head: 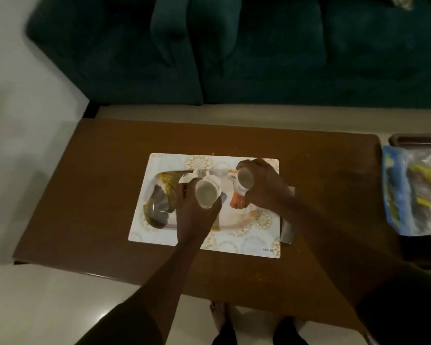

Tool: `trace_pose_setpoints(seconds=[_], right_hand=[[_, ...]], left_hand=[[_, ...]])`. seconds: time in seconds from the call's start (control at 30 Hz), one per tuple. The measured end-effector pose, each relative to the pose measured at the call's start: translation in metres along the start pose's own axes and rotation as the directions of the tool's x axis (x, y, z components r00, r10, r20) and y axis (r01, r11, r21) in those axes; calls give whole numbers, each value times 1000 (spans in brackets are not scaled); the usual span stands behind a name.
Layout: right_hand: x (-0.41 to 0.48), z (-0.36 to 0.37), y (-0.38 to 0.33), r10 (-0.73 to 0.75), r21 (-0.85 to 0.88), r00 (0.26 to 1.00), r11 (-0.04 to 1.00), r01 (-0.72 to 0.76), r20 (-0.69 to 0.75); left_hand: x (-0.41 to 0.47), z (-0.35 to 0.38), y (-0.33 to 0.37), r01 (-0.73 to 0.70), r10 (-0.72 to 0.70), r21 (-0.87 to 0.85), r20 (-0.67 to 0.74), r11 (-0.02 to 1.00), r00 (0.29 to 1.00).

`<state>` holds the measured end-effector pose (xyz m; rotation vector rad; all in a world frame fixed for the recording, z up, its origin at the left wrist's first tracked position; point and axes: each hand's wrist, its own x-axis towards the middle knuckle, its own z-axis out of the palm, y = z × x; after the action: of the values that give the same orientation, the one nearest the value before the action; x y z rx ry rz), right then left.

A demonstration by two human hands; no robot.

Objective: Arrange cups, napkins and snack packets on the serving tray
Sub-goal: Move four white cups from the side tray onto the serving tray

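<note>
A white serving tray (159, 195) with a grey and gold pattern lies on a pale placemat (144, 227) in the middle of the brown table. My left hand (194, 215) grips a white cup (207, 192) above the tray's middle, its mouth tipped toward me. My right hand (261, 185) holds a second white cup (244, 181) over the tray's right part, also tilted. A third cup (186, 177) shows behind the left one. Snack packets (413, 192), blue and yellow, lie at the table's far right.
The wooden table (85, 195) stands in front of a dark green sofa (234, 58). A grey flat thing (287, 230) pokes out under the placemat's right edge. A dark tray (418, 139) sits beneath the packets. White floor lies to the left; my feet are below.
</note>
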<state>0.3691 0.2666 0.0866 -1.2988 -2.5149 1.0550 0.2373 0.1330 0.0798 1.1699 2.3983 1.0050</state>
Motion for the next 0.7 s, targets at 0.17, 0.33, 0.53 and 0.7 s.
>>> trace_pose_setpoints(seconds=[0.17,0.33,0.53,0.7], right_hand=[[-6,62,-1,17,-60,999,998,-14,51],[-14,100,-4,-16,-45,997,999,19,80],[-10,120,-8,2,-89,994,996,8,106],[-19,130,-7,79,122,996,989,-85,47]], left_hand=[[-4,-11,-65,176,-180,59,75,983,981],[-3,1,-97,239,-246,72,95,968,965],[0,12,-110,296,-302,71,96,952,948],[6,4,-111,318,-335,129,141,939,932]])
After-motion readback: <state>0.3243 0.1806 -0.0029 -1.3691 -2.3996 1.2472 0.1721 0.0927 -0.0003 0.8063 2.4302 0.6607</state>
